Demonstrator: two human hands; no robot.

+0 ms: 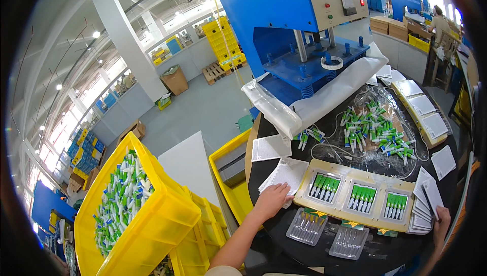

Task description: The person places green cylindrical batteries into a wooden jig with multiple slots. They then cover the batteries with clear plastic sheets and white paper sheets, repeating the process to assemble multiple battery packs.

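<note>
— Where are your hands right now?

— My left hand [271, 200] lies flat, fingers spread, pressing on a stack of white printed cards [284, 174] at the left edge of the round black table [324, 248]. My right hand [440, 222] is at the far right, closed around a fanned bundle of the same white cards [423, 202], thumb on top.

— And what sits between them?

— A long cream tray [355, 195] with three pockets. Each pocket holds a clear blister filled with green-and-white tubes [361, 197], lying side by side. None of the three has a card over it yet, as far as I can see.

— So which step is this?

— I judge it as the carding step: the blisters are loaded, and a card goes over each pocket before the tray goes under the blue press [304, 32] at the far side.

— What does the next move call for?

— Peeling a single card off the bundle in my right hand without dragging a second one along, then laying it square on the rightmost pocket so its edges match the recess. My left hand would probably need to lift off its stack to help.

— Anything else nearby?

— Two empty clear blister shells [327, 233] lie near me, just in front of the tray. A loose heap of tubes [380, 131] sits on clear plastic beyond the tray, a second tray with cards [423, 108] lies far right, and a yellow crate of tubes [127, 210] stands on my left
</note>
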